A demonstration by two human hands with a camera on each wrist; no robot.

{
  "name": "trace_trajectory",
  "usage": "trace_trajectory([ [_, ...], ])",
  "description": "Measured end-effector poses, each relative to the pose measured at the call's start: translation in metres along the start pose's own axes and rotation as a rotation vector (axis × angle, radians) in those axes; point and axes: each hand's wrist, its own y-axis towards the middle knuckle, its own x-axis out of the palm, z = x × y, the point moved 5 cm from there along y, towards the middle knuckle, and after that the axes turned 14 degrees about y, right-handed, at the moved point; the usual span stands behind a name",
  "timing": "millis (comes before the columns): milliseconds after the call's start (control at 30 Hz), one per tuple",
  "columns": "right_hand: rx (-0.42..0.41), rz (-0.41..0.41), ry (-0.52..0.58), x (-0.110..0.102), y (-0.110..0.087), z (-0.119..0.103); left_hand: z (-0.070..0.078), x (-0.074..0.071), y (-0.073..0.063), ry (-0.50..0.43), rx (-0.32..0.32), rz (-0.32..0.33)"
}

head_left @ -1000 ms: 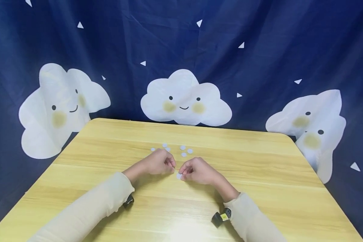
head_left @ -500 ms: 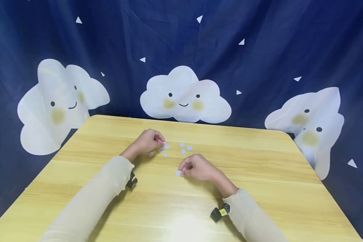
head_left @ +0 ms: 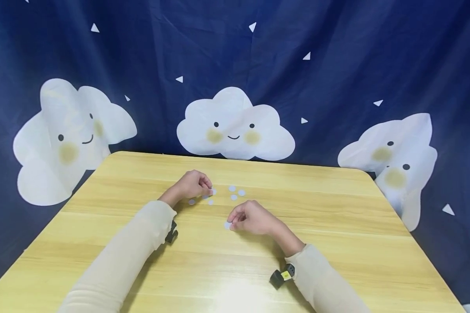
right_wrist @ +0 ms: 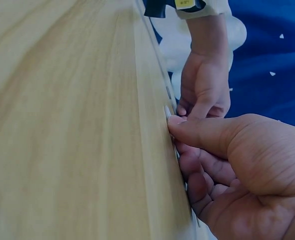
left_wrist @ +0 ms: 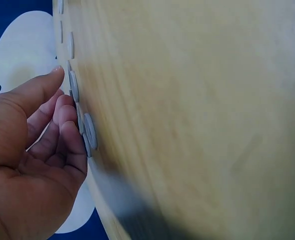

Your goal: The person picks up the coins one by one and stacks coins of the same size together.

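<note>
My right hand (head_left: 253, 217) pinches a small white disc (head_left: 228, 225) between thumb and curled fingers, low over the wooden table. In the right wrist view the disc (right_wrist: 167, 113) shows as a thin edge by the thumb tip. Farther back and to the left, my left hand (head_left: 193, 184) has its fingers curled, the tips right at a white disc (head_left: 213, 191) in a loose group. The left wrist view puts the thumb and fingers of that hand (left_wrist: 40, 150) close beside several discs; I cannot tell whether they pinch one.
To the right of the left hand lie three more white discs (head_left: 234, 197). Other discs (head_left: 191, 202) lie beneath that hand. The wooden table (head_left: 313, 191) reaches back to a dark blue curtain (head_left: 328, 26) printed with clouds. Each sleeve carries a black wrist camera (head_left: 281, 276).
The left hand has gone from beside the right hand back and left to the disc group, where it has stayed this last half second. The right hand still holds its disc, nearly unmoved.
</note>
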Motion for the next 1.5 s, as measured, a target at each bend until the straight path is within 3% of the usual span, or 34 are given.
trace_trajectory([
  [733, 0.018, 0.012, 0.013, 0.001, -0.001, -0.002, 0.007, 0.002, 0.002, 0.056, 0.024, -0.01],
  [1100, 0.018, 0.015, 0.016, 0.002, -0.002, -0.001, 0.013, 0.005, 0.003, 0.05, 0.002, -0.062],
  [1500, 0.017, 0.018, 0.005, 0.002, -0.002, -0.001, 0.017, 0.001, 0.001, 0.09, 0.044, -0.026],
])
